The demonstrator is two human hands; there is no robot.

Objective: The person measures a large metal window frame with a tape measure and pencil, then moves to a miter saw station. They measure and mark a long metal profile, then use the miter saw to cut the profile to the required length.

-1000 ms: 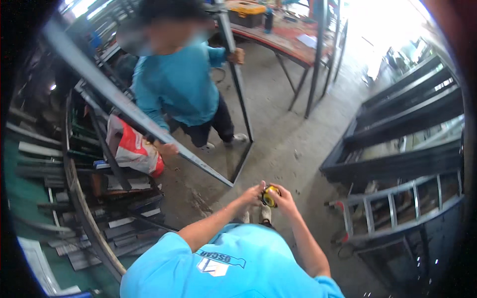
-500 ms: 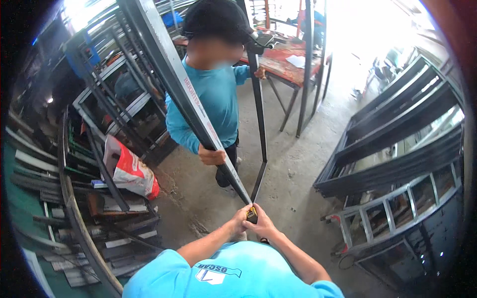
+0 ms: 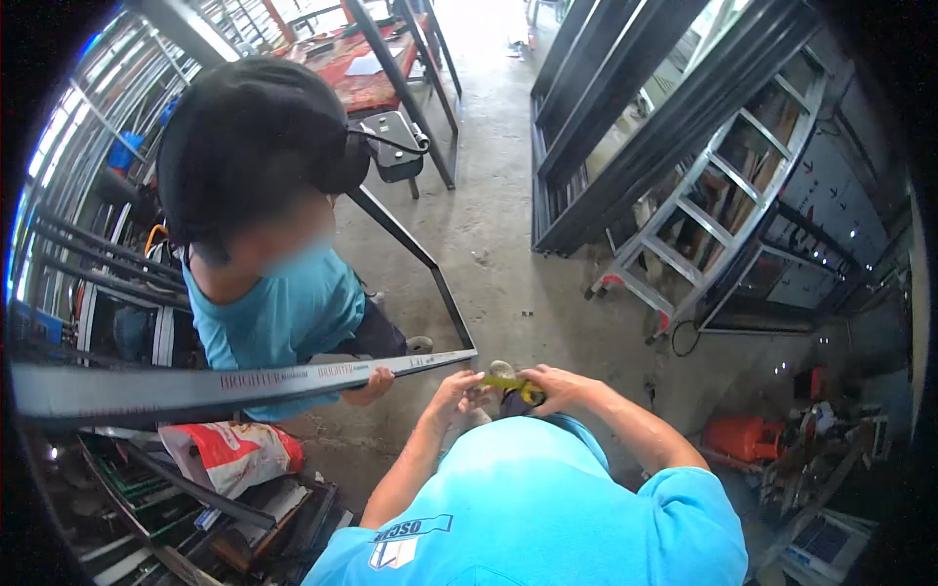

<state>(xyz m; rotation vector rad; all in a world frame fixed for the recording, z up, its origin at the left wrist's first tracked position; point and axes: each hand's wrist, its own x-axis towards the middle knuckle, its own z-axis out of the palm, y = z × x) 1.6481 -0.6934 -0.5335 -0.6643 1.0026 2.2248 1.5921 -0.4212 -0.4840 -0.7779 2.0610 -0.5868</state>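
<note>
In front of my belly, a yellow-and-black tape measure (image 3: 532,395) has a short stretch of its yellow blade out. My right hand (image 3: 560,388) is closed round the case. My left hand (image 3: 457,395) has its fingers pressed together at the blade's free end. Just beyond my left hand lies the corner of a dark metal frame (image 3: 440,361), one bar of which carries a printed pale film. A co-worker in a light blue shirt (image 3: 274,303) grips that bar with one hand (image 3: 369,386); their other hand is hidden.
Tall dark metal frames (image 3: 586,166) and an aluminium ladder (image 3: 699,230) lean at the right. A red-topped table (image 3: 366,83) stands far off. A red-and-white sack (image 3: 234,454) and metal offcuts lie at left. An orange tank (image 3: 743,438) rests at right.
My hands have moved apart, drawing out some blade between them. The co-worker has come closer on the left, and the frame has tilted down toward the left. My view has turned right.
</note>
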